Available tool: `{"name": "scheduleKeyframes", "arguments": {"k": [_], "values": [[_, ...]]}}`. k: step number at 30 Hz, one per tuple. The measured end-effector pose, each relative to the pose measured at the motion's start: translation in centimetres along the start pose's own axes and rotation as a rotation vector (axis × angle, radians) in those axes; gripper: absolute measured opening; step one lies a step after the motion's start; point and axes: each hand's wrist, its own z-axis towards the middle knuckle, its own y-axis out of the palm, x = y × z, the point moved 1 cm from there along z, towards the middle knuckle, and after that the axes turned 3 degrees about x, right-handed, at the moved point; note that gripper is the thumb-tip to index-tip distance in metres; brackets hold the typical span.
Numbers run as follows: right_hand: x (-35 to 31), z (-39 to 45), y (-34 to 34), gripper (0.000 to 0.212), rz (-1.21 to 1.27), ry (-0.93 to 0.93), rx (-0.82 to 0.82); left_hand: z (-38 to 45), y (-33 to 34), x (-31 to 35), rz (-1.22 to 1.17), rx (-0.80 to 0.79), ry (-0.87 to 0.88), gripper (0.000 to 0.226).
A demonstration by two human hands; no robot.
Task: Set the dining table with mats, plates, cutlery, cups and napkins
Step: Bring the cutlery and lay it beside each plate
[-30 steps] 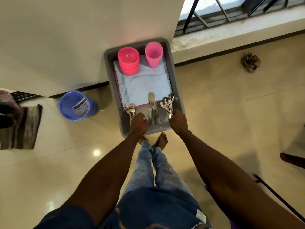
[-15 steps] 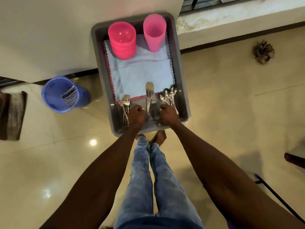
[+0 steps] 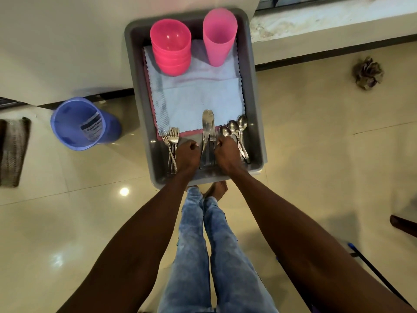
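The person holds a grey tray (image 3: 256, 114) in front of the body, above the floor. The left hand (image 3: 188, 152) and the right hand (image 3: 226, 152) are close together at the near end, with the knives (image 3: 208, 132) lying between them. Both have the fingers curled, and they seem to grip the near rim, but whether the fingers wrap under it I cannot tell.

In the tray lie forks (image 3: 171, 143) on the left, spoons (image 3: 235, 132) on the right, and a stack of pale napkins (image 3: 203, 98) in the middle. At the far end stand a stack of pink bowls (image 3: 170, 46) and pink cups (image 3: 219, 37).

The tray looks stiff, and I judge the load is moderate. Held only at one end, it will want to dip at the far side. The steel cutlery is smooth and may slide; the light cup stack is tall and can tip. A hold on the two long sides would be steadier, keeping the tray level.
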Motion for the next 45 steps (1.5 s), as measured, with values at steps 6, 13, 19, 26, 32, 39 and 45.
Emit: {"name": "scheduleKeyframes", "arguments": {"k": [6, 13, 19, 26, 32, 39, 45], "values": [[0.5, 1.0, 0.3, 0.033, -0.003, 0.132, -0.038, 0.3, 0.5, -0.2, -0.019, -0.052, -0.009, 0.022], [0.5, 1.5, 0.6, 0.042, 0.172, 0.199, -0.109, 0.9, 1.2, 0.2, -0.139, -0.080, -0.097, 0.021], [-0.3, 1.2, 0.1, 0.041, 0.343, 0.255, -0.144, 1.4, 1.9, 0.7, -0.194, -0.113, -0.174, 0.016], [0.1, 1.3, -0.4, 0.041, 0.455, 0.373, -0.202, 2.4, 2.1, 0.9, -0.114, -0.160, -0.181, 0.016], [0.3, 1.5, -0.3, 0.040, 0.452, 0.393, -0.220, 2.8, 1.8, 0.8, -0.080, -0.191, -0.142, 0.027], [0.3, 1.6, -0.5, 0.039, 0.465, 0.425, -0.243, 2.9, 2.2, 0.4, -0.171, -0.199, -0.191, 0.017], [0.6, 1.5, -0.4, 0.037, 0.495, 0.410, -0.195, 2.4, 2.4, 1.2, -0.066, -0.160, -0.165, 0.018]]}}
